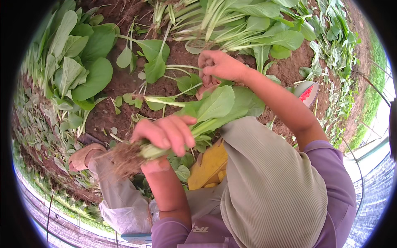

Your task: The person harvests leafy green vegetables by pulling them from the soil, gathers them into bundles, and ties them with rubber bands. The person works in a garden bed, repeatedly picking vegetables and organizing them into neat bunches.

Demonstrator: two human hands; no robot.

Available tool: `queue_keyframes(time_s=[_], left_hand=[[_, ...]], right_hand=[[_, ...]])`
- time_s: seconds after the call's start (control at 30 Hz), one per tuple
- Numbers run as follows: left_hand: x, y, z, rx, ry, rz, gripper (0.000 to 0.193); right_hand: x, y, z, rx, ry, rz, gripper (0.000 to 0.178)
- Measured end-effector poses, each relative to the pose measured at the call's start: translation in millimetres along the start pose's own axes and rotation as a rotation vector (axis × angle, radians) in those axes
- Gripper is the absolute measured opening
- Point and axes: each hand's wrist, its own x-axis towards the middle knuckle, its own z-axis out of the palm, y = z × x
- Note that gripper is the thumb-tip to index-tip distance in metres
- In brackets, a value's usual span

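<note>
My left hand (pixel 167 132), low in the middle, is closed around a bunch of leafy greens (pixel 219 103). Its brown, soil-covered roots (pixel 124 159) stick out to the left, while the broad leaves point up and right toward my right forearm. Farther away, the fingers of my right hand (pixel 219 66) are curled close to the soil. Thin stems of a small leafy green (pixel 182 67) run into those fingers, which partly hide where they are gripped. Several single greens (pixel 155 58) stand or lie on the soil just left of my right hand.
A heap of pulled greens (pixel 248 29) lies at the far side, with another pile (pixel 87 62) at far left. A pale bowl (pixel 305 91) with red bits sits right of my right arm. Something yellow (pixel 210 165) is below my knee. Brown soil (pixel 120 89) shows between plants.
</note>
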Motion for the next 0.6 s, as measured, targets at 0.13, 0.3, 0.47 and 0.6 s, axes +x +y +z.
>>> queue_keyframes(time_s=[0.13,0.3,0.47,0.6], left_hand=[[-1,26,8,-0.049,-0.006,0.078,0.027],[-1,62,6,0.028,-0.023,0.0,0.028],[-12,75,0,0.052,-0.2,0.037,0.026],[-24,81,3,0.066,-0.277,0.08,0.022]], right_hand=[[3,-13,1,-0.083,-0.028,0.146,0.032],[22,-15,26,-1.071,0.254,-0.183,0.035],[52,-9,44,-1.146,0.267,-0.263,0.023],[38,-33,32,-0.928,0.067,-0.198,0.015]])
